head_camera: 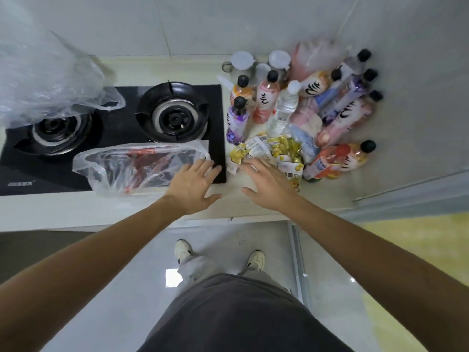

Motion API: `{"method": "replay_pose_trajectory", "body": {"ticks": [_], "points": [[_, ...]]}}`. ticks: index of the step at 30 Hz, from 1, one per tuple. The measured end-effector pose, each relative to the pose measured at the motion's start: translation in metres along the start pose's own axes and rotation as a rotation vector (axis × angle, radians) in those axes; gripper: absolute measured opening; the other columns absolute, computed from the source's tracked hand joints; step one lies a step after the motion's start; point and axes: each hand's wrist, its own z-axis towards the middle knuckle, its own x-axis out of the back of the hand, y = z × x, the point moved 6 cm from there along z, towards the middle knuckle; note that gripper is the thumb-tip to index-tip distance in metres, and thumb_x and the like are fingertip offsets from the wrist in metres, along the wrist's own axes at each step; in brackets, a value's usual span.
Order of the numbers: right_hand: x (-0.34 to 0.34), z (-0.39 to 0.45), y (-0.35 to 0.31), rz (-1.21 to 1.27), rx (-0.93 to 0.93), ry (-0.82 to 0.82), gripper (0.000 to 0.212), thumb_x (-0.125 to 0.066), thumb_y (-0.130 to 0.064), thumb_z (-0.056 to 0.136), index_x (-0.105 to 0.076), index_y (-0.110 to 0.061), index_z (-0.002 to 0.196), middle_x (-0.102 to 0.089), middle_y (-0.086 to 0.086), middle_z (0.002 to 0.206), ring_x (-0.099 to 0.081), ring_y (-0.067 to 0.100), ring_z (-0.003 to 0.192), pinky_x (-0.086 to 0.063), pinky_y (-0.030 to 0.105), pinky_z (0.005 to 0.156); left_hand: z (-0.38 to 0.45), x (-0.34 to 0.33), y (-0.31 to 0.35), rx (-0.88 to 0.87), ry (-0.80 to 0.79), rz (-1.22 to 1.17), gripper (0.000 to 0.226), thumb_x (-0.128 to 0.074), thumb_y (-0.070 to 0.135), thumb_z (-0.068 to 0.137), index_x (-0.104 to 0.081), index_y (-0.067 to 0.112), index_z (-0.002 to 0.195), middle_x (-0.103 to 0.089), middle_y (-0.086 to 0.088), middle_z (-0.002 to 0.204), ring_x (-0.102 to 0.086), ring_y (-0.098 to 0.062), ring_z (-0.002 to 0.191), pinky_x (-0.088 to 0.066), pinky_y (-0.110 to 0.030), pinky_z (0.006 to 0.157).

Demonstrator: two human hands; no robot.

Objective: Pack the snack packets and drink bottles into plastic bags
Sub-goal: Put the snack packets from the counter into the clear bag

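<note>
Floor (pixel 127 288): pale glossy tile under two light sneakers (pixel 183 251), seen past dark shorts.
Left hand (pixel 194 182): flat, fingers straight and spread, holding nothing; its fingertips reach the right end of the near plastic bag over the front right corner of the gas stove.
Right hand (pixel 266 185): also spread wide and holding nothing, fingers stretched toward the yellow snack packets, just at their near edge (whether it touches them cannot be told).
Table (pixel 152 207): pale counter edge running under both wrists.
Near plastic bag (pixel 132 166): clear, lying on its side across the stove's front edge and the table, with red snack packets (pixel 149 161) inside it.
Yellow snack packets (pixel 269 151): a loose heap on the table just right of the stove, not bagged.
Orange drink bottle (pixel 337 160): lying on its side right of the yellow heap, black cap pointing right.
Gas stove (pixel 111 128): black glass top with two burners.
Purple drink bottle (pixel 236 120): upright beside the stove's right edge.
Water bottle (pixel 284 107): clear, white cap, leaning among the group.
Other drink bottles (pixel 266 97): pink, orange and purple, some upright, several lying toward the wall on the right.
Far plastic bag (pixel 45 80): crumpled clear plastic over the left burner.
White lidded jars (pixel 242 62): at the back wall.
</note>
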Motion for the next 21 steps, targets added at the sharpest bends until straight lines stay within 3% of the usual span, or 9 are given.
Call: {"method": "replay_pose_trajectory", "body": {"ticks": [5, 10, 13, 17, 21], "points": [[-0.006, -0.068, 0.072, 0.022, -0.178, 0.083, 0.052, -0.064, -0.035, 0.092, -0.056, -0.016, 0.139, -0.054, 0.004, 0.142, -0.050, 0.026, 0.132, -0.051, 0.044, 0.100, 0.033, -0.021, 0.080, -0.051, 0.046, -0.076, 0.070, -0.056, 0.059, 0.092, -0.048, 0.011, 0.141, -0.051, -0.011, 0.142, -0.051, -0.031, 0.125, -0.047, -0.044, 0.093], [-0.028, -0.099, 0.104, 0.009, -0.210, 0.017, 0.070, -0.069, -0.033, 0.090, -0.041, -0.016, 0.152, -0.040, 0.007, 0.155, -0.036, 0.028, 0.144, -0.041, 0.046, 0.115, 0.052, -0.054, 0.129, 0.051, -0.033, -0.190, 0.073, -0.053, 0.058, 0.095, -0.033, 0.016, 0.151, -0.044, -0.005, 0.149, -0.044, -0.026, 0.133, -0.045, -0.042, 0.103], [-0.036, -0.097, 0.108, 0.013, -0.218, 0.001, 0.075, -0.070, -0.031, 0.088, -0.037, -0.020, 0.154, -0.034, 0.007, 0.159, -0.033, 0.032, 0.145, -0.044, 0.049, 0.112, 0.062, -0.070, 0.144, 0.083, -0.082, -0.225, 0.073, -0.055, 0.055, 0.096, -0.031, 0.017, 0.153, -0.040, -0.003, 0.153, -0.041, -0.025, 0.136, -0.043, -0.041, 0.107], [-0.046, -0.087, 0.109, 0.056, -0.264, 0.053, 0.061, -0.053, -0.050, 0.100, -0.042, -0.021, 0.152, -0.032, 0.012, 0.162, -0.036, 0.039, 0.143, -0.045, 0.051, 0.107, 0.078, -0.087, 0.158, 0.051, -0.106, -0.231, 0.067, -0.060, 0.053, 0.094, -0.038, 0.019, 0.148, -0.040, -0.002, 0.151, -0.044, -0.025, 0.133, -0.047, -0.039, 0.101], [-0.057, -0.082, 0.111, 0.054, -0.300, 0.097, 0.059, -0.051, -0.059, 0.100, -0.051, -0.017, 0.142, -0.034, 0.015, 0.160, -0.041, 0.038, 0.137, -0.046, 0.047, 0.100, 0.090, -0.094, 0.162, 0.067, -0.045, -0.249, 0.056, -0.069, 0.040, 0.090, -0.052, 0.016, 0.137, -0.047, -0.005, 0.142, -0.049, -0.026, 0.121, -0.053, -0.038, 0.087]]}}
